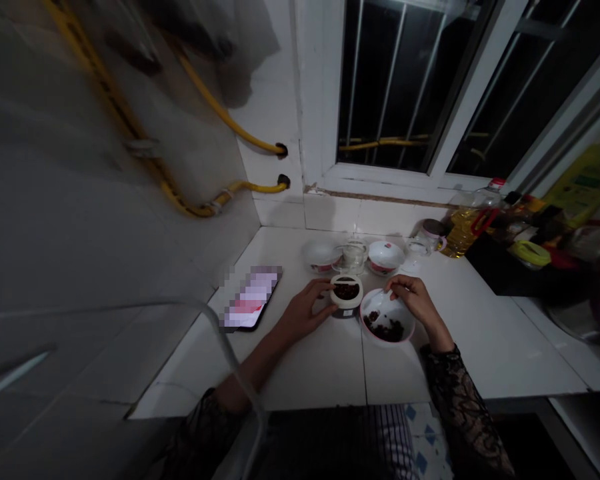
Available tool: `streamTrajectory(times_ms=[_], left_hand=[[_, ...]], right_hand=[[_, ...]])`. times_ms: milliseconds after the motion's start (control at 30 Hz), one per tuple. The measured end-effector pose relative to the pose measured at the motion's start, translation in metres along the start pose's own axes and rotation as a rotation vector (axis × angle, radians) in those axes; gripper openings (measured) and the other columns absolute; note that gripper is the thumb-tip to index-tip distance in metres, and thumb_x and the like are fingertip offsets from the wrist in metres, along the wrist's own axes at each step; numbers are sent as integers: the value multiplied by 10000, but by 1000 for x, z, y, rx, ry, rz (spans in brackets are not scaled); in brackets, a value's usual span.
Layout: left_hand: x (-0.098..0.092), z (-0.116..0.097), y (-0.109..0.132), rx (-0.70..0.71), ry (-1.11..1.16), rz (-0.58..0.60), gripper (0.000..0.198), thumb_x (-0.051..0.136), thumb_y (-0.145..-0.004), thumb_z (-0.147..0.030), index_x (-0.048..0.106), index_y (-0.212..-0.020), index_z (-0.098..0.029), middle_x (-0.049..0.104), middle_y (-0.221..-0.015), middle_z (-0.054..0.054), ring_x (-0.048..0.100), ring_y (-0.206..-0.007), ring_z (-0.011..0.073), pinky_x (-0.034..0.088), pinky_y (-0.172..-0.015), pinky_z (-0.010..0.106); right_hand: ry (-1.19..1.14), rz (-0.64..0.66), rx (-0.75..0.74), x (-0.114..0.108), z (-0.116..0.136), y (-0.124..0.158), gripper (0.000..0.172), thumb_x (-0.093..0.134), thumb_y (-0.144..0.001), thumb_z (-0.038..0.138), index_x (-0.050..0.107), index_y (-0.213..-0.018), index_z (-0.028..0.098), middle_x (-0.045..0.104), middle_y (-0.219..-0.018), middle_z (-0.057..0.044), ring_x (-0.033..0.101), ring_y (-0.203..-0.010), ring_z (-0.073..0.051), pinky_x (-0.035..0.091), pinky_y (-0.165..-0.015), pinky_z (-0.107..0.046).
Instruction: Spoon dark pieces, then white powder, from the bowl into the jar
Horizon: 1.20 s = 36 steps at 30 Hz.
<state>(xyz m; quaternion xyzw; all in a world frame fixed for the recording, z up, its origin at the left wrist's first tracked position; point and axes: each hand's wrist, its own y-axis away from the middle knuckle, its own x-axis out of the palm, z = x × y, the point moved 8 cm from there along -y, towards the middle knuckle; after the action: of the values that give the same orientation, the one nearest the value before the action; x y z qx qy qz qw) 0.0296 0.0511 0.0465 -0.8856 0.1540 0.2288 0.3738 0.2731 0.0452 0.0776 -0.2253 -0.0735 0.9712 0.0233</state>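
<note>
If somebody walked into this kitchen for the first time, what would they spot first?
Probably the bright phone screen, lying on the counter to the left of the hands. Next, perhaps the fat yellow pipes running along the walls at upper left. Then the pink-rimmed white bowl with dark bits inside, beside the small container at the left hand.

Pretty sheer black lace on the right sleeve, kinda flowery pattern, and it stops close to the wrist. Left sleeve looks like the same dark lace but ends further up the forearm, mostly lost in shadow; the left hand and right hand are both bare. Some whitish and purplish striped fabric down front too, can't tell if it's worn.
</note>
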Motion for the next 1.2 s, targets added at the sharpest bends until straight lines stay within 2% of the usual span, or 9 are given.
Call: streamTrajectory(times_ms=[233,500,667,767,900,967,1100,1133,1200], left_hand=[[0,0,0,4,-5,3,334,607,-904,-321,527,-1215,-227,575,-1269,122,614,-1147,240,592,-856,383],[0,-2,-1,9,-1,-4,323,606,-903,-311,534,-1206,-226,582,-1263,121,618,-1146,237,593,-842,365],[0,-2,-1,9,-4,-12,322,611,-897,-310,539,-1198,-224,585,-1261,121,620,-1138,234,593,-831,354],[-1,-2,-1,27,-17,-22,324,614,-895,-316,535,-1198,-232,587,-1254,114,641,-1084,220,593,-834,364],[-1,-2,-2,46,-15,-33,320,611,-898,-318,531,-1198,-238,585,-1245,105,652,-1038,208,597,-819,367],[0,-2,-2,41,-18,-27,319,610,-900,-318,529,-1198,-238,580,-1247,107,648,-1050,211,598,-817,364],[0,-2,-1,35,-17,-16,321,611,-901,-320,524,-1199,-238,575,-1246,108,632,-1099,220,593,-824,359],[0,-2,-1,29,-19,-12,321,611,-901,-319,523,-1199,-239,575,-1249,108,627,-1111,223,590,-831,362],[0,-2,-1,15,-26,-4,322,611,-900,-315,521,-1200,-242,571,-1259,107,620,-1127,227,586,-840,369]], right_hand=[[48,-8,-56,2,4,0,173,489,-680,288,637,-651,204,578,-550,16,542,-568,-150,396,-623,-274],[-126,-14,61,1,-8,-2,155,543,-645,316,646,-656,202,590,-508,18,530,-524,-145,399,-586,-268],[-251,-102,100,-4,-12,-7,134,571,-629,311,648,-645,203,588,-495,18,549,-527,-155,429,-614,-283],[-291,-180,73,-6,-8,-9,155,597,-659,339,662,-687,201,593,-506,21,558,-544,-161,443,-645,-295],[-156,-290,-128,-2,20,-6,188,570,-787,367,675,-790,210,638,-610,4,596,-644,-184,456,-698,-316],[16,-309,-321,5,45,2,189,535,-861,341,677,-840,219,671,-694,-16,615,-725,-198,459,-749,-340],[357,-209,-767,33,87,28,202,476,-906,184,672,-895,230,706,-794,-30,621,-781,-196,423,-897,-417],[395,-207,-824,35,90,33,212,470,-903,156,668,-912,230,709,-803,-27,623,-775,-192,412,-919,-429],[412,-270,-842,26,89,38,214,467,-904,143,660,-923,233,707,-806,-22,623,-765,-190,403,-942,-442]])
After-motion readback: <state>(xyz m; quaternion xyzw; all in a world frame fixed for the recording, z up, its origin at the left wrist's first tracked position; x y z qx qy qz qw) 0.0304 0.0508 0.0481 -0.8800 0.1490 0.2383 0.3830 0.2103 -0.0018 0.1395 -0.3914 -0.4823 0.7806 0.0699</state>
